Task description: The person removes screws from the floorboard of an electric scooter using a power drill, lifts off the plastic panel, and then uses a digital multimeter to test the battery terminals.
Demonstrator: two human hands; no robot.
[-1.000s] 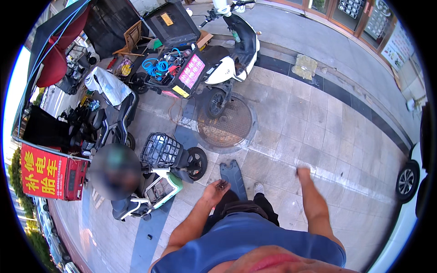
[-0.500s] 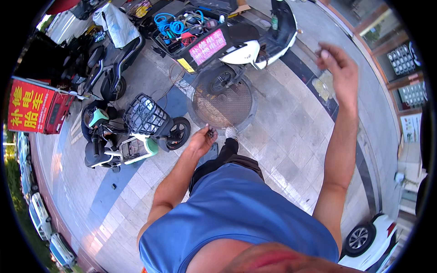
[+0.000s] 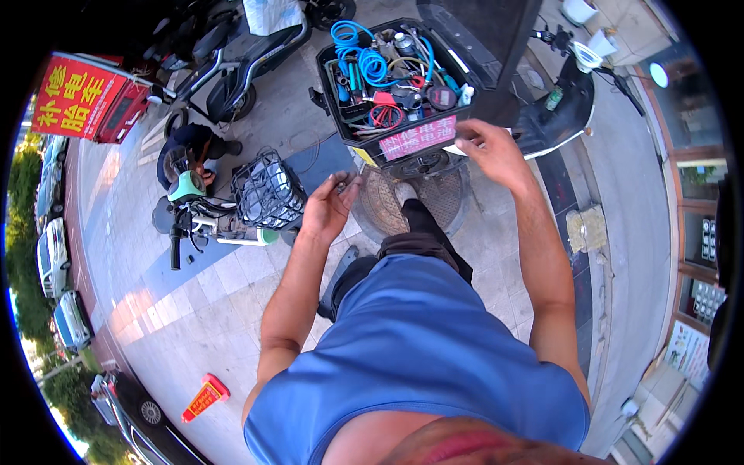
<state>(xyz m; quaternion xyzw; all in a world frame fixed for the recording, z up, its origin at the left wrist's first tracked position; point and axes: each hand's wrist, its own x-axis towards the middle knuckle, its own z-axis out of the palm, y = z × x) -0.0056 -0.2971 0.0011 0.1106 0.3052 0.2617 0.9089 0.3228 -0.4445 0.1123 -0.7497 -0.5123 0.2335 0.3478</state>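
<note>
Black tool box [image 3: 403, 85], open in the upper middle of the frame, is full of blue hoses and tools. To reach in well, I think the right hand [image 3: 490, 151] at its front right corner should come from above. Its fingers are bent, holding nothing. The left hand [image 3: 329, 205] pinches a small dark piece.
</note>
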